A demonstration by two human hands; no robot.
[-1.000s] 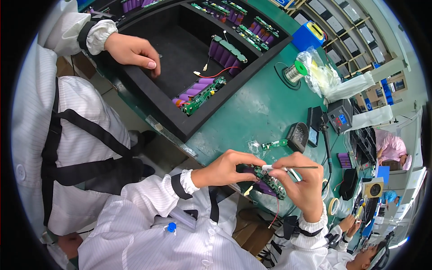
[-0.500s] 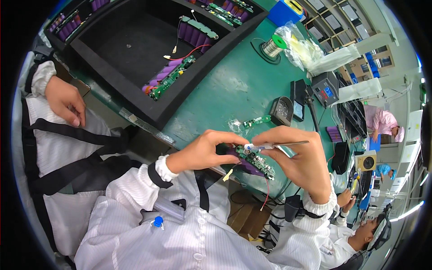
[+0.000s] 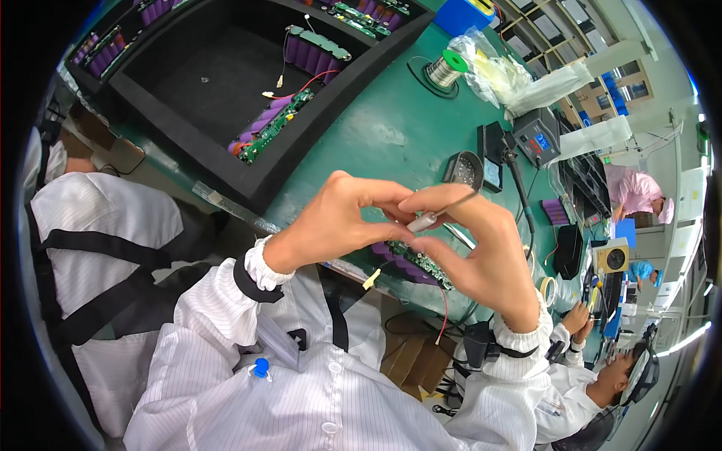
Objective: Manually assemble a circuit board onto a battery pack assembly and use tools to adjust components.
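The left hand (image 3: 327,222) reaches in from the left, its thumb and forefinger stretched forward and brought close together at the tips, with an open loop between them farther back. Those tips meet the short whitish cylindrical end of a slim tool with a thin dark rod (image 3: 423,222); whether they grip it or only touch it, I cannot tell. The right hand (image 3: 485,252) faces the left one, thumb and forefinger bent toward each other and closed around the same tool, whose rod slants up across the forefinger.

Just below the fingertips, at the near edge of the green-topped bench (image 3: 368,158), sits a battery pack of purple cylindrical cells with a green circuit board (image 3: 410,272). The hands partly cover it, so I cannot tell which fingers, if any, support it. From it come a small pale-yellow plug (image 3: 371,279) at its left end and a thin red wire (image 3: 445,312) hanging over the edge.

Beyond the hands, a dark oval dish of small bits (image 3: 464,171) stands near the right forefinger, with a black-handled soldering iron (image 3: 519,184) to its right. Up to the left, a deep black foam tray (image 3: 286,169) holds more purple-celled packs (image 3: 271,124). A spool of silvery solder wire with a green flange (image 3: 445,71) lies to the right of the tray.
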